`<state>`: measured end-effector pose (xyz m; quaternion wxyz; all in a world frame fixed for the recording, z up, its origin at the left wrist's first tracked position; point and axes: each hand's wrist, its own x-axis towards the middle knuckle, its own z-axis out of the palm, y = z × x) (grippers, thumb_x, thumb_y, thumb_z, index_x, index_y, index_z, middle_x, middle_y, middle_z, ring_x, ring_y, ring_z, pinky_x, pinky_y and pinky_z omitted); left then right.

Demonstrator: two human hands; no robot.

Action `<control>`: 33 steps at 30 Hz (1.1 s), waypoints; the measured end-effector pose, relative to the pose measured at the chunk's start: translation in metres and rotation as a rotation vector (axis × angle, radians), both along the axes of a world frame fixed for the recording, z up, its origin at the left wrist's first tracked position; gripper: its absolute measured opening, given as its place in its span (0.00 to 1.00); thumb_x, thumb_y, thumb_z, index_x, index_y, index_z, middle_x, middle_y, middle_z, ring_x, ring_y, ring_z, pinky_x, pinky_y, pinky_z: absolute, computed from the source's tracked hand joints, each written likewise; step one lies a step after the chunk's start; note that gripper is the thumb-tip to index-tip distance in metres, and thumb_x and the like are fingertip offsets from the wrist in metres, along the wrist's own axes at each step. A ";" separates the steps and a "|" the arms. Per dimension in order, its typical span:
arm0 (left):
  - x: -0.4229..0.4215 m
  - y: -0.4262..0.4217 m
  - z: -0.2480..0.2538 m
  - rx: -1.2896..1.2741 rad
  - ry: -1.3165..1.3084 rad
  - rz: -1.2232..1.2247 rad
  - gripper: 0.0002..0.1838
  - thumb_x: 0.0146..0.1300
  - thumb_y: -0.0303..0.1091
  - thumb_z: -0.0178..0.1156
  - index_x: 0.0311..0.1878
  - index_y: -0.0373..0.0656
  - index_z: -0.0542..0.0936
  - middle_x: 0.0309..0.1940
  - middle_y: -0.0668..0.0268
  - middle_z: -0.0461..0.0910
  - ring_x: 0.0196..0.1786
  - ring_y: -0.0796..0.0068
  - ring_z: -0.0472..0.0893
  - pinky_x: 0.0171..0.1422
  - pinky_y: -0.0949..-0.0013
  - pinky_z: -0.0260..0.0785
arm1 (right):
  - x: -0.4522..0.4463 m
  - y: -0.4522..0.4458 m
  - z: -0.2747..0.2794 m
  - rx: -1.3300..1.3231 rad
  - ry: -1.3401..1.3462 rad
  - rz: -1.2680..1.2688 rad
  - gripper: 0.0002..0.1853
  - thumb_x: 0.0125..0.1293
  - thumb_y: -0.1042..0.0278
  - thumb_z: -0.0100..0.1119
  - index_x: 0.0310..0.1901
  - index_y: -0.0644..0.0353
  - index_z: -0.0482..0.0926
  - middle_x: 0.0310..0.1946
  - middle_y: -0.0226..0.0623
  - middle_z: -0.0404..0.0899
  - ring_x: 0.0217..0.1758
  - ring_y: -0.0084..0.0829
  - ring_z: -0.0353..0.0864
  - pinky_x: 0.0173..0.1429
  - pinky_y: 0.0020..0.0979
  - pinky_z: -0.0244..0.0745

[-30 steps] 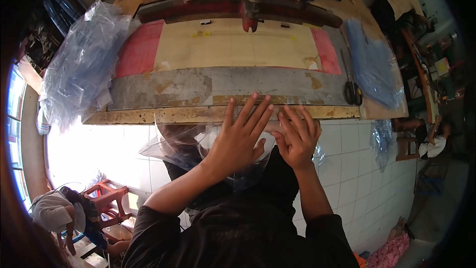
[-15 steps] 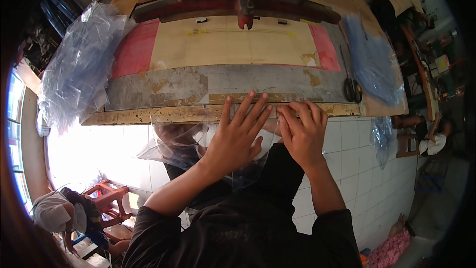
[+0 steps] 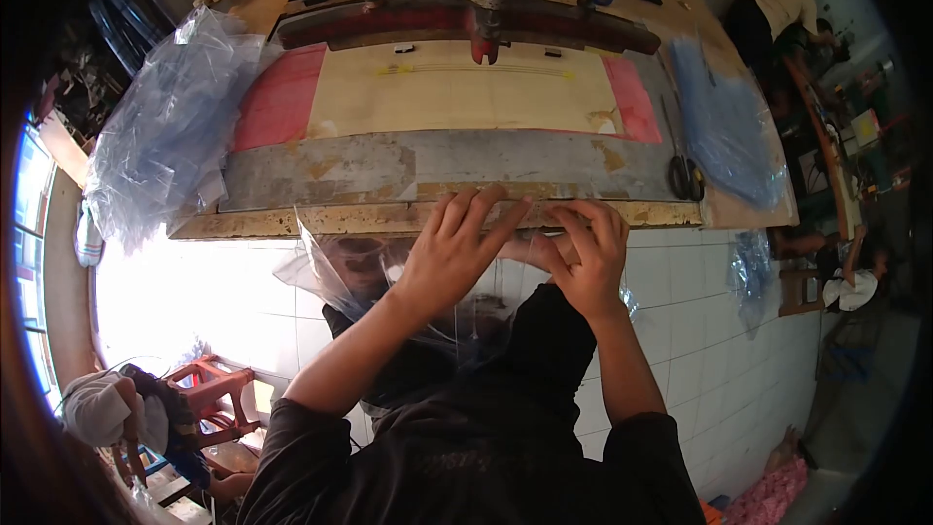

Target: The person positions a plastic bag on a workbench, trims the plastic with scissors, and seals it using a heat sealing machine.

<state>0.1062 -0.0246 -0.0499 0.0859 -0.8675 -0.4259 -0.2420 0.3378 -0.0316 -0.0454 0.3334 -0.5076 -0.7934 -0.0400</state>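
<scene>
A clear plastic sheet hangs in folds from the table's front edge over my lap. My left hand rests on the sheet at this edge, its fingers a little bent and apart. Close on its right, my right hand has its fingers curled down at the edge, thumb below, closed on the sheet's edge as far as I can see. Part of the grip is hidden. Ahead of both hands runs the worn wooden edge strip of a grey metal bed.
A red press bar spans a cream board with pink ends. Clear plastic piles stand left and a bluish stack right, beside black scissors. Other people sit at the lower left and far right.
My left hand's fingers have gone from spread flat to bent, shifting slightly right. My right hand has moved slightly left. A sheet corner on the left now stands up near the edge.
</scene>
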 end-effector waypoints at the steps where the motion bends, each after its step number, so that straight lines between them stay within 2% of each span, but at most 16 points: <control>1: -0.001 0.005 0.001 0.067 -0.016 -0.011 0.34 0.69 0.42 0.70 0.78 0.54 0.75 0.67 0.58 0.75 0.65 0.51 0.76 0.74 0.47 0.69 | -0.002 0.001 -0.007 0.069 0.052 -0.004 0.16 0.66 0.63 0.74 0.54 0.53 0.89 0.53 0.28 0.82 0.60 0.38 0.81 0.66 0.44 0.71; 6: 0.001 0.029 0.012 -0.024 -0.131 -0.048 0.27 0.70 0.40 0.69 0.71 0.51 0.80 0.68 0.59 0.75 0.68 0.52 0.76 0.75 0.47 0.69 | -0.008 0.006 -0.005 0.174 0.102 -0.045 0.20 0.67 0.61 0.73 0.59 0.53 0.87 0.60 0.29 0.82 0.66 0.41 0.80 0.70 0.45 0.70; 8: 0.001 0.031 0.015 -0.064 -0.137 -0.033 0.24 0.71 0.40 0.68 0.69 0.50 0.82 0.68 0.60 0.75 0.68 0.53 0.75 0.76 0.47 0.68 | -0.009 0.008 0.011 0.067 -0.054 0.047 0.21 0.70 0.57 0.71 0.62 0.51 0.87 0.67 0.28 0.81 0.70 0.41 0.78 0.73 0.45 0.69; 12: 0.001 0.032 0.009 -0.019 -0.029 -0.051 0.24 0.72 0.39 0.67 0.68 0.42 0.82 0.70 0.62 0.75 0.72 0.58 0.74 0.82 0.49 0.64 | -0.010 0.020 0.020 -0.023 -0.177 0.004 0.20 0.72 0.54 0.68 0.62 0.48 0.88 0.70 0.25 0.80 0.74 0.41 0.75 0.75 0.47 0.67; 17: -0.001 0.020 0.009 -0.131 -0.009 -0.045 0.27 0.74 0.41 0.65 0.72 0.38 0.78 0.76 0.60 0.72 0.79 0.59 0.69 0.87 0.47 0.58 | 0.007 0.034 0.031 -0.199 -0.103 0.125 0.25 0.63 0.54 0.78 0.61 0.48 0.90 0.70 0.23 0.81 0.77 0.40 0.71 0.77 0.48 0.65; 19: 0.000 0.010 0.011 -0.150 0.046 0.004 0.31 0.77 0.45 0.62 0.77 0.39 0.73 0.82 0.59 0.67 0.84 0.57 0.64 0.88 0.44 0.54 | 0.009 0.038 0.034 -0.242 -0.079 0.143 0.26 0.62 0.54 0.79 0.62 0.48 0.90 0.69 0.23 0.81 0.77 0.40 0.71 0.77 0.48 0.65; 21: -0.003 0.010 0.008 -0.180 0.023 -0.007 0.33 0.78 0.46 0.60 0.80 0.41 0.70 0.83 0.58 0.65 0.86 0.56 0.62 0.88 0.42 0.54 | 0.009 0.043 0.039 -0.287 -0.057 0.168 0.27 0.60 0.54 0.80 0.62 0.48 0.90 0.68 0.22 0.81 0.77 0.40 0.70 0.78 0.48 0.64; 23: -0.004 0.012 0.008 -0.209 -0.001 -0.021 0.34 0.79 0.47 0.59 0.82 0.42 0.68 0.85 0.57 0.62 0.87 0.54 0.60 0.88 0.41 0.53 | 0.008 0.047 0.044 -0.382 -0.023 0.156 0.21 0.67 0.59 0.76 0.61 0.48 0.91 0.69 0.25 0.81 0.77 0.39 0.71 0.81 0.47 0.60; 24: -0.004 0.015 0.009 -0.205 0.008 -0.033 0.33 0.80 0.47 0.58 0.83 0.46 0.67 0.85 0.56 0.62 0.87 0.52 0.61 0.88 0.40 0.53 | 0.007 0.050 0.042 -0.382 -0.027 0.158 0.21 0.67 0.59 0.76 0.61 0.48 0.91 0.69 0.25 0.81 0.77 0.39 0.71 0.81 0.47 0.60; 26: -0.005 0.021 0.011 -0.201 0.016 -0.047 0.33 0.80 0.47 0.57 0.83 0.49 0.67 0.85 0.55 0.61 0.87 0.50 0.61 0.88 0.40 0.53 | 0.007 0.053 0.032 -0.289 -0.023 0.163 0.21 0.67 0.58 0.75 0.61 0.48 0.90 0.66 0.25 0.82 0.77 0.40 0.70 0.80 0.51 0.61; 28: -0.005 0.025 0.012 -0.174 0.036 -0.061 0.32 0.81 0.47 0.56 0.84 0.56 0.67 0.85 0.53 0.61 0.87 0.47 0.60 0.88 0.40 0.53 | 0.004 0.048 0.027 -0.228 -0.041 0.140 0.20 0.69 0.58 0.73 0.61 0.48 0.90 0.68 0.25 0.81 0.78 0.41 0.69 0.80 0.51 0.61; 33: -0.005 0.024 0.013 -0.185 0.018 -0.059 0.31 0.81 0.47 0.56 0.84 0.57 0.68 0.86 0.52 0.60 0.87 0.47 0.59 0.88 0.40 0.52 | 0.006 0.029 0.022 -0.152 -0.036 0.163 0.18 0.71 0.58 0.71 0.61 0.46 0.90 0.72 0.27 0.79 0.82 0.43 0.67 0.80 0.51 0.60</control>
